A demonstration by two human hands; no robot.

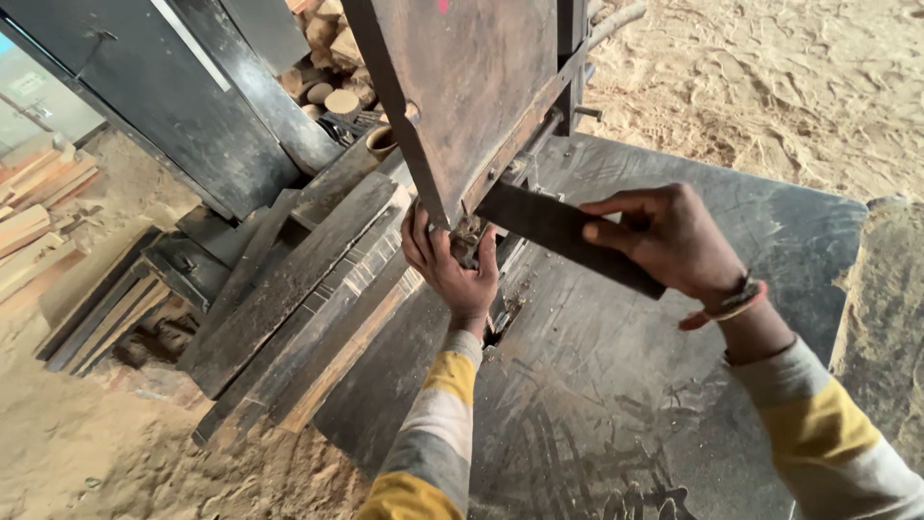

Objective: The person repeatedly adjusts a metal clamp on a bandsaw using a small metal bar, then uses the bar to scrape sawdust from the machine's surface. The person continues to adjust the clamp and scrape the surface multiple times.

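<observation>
left of the steel saw table, loose pale offcuts lie on the sawdust floor, and nearer the table a stack of dark, worn planks leans off its left edge. behind the planks, round log ends are piled against a black machine housing.

over the table's far-left part hangs a rusty blade guard plate, and the left hand reaches up just under its lower corner. its fingers curl around a small fitting where the guard meets the table slot; whether they pinch it tight or only steady it is hidden by the fingers themselves. the part itself is too dark and small to name more closely.

to the right of that, still above the table, the right hand is closed on a flat dark metal bar, thumb on top and fingers wrapped below. the bar slants from the hand up-left towards the fitting, its far end just beside the left fingertips.

as a judgement, doing this well means keeping the bar flat and aligned with the fitting, with the right hand bearing its weight so the left can guide only the tip. the left fingers sit very close to the slot where a blade would run, so they are best kept to the side of it, and the sleeve cuffs kept out of the gap.
</observation>
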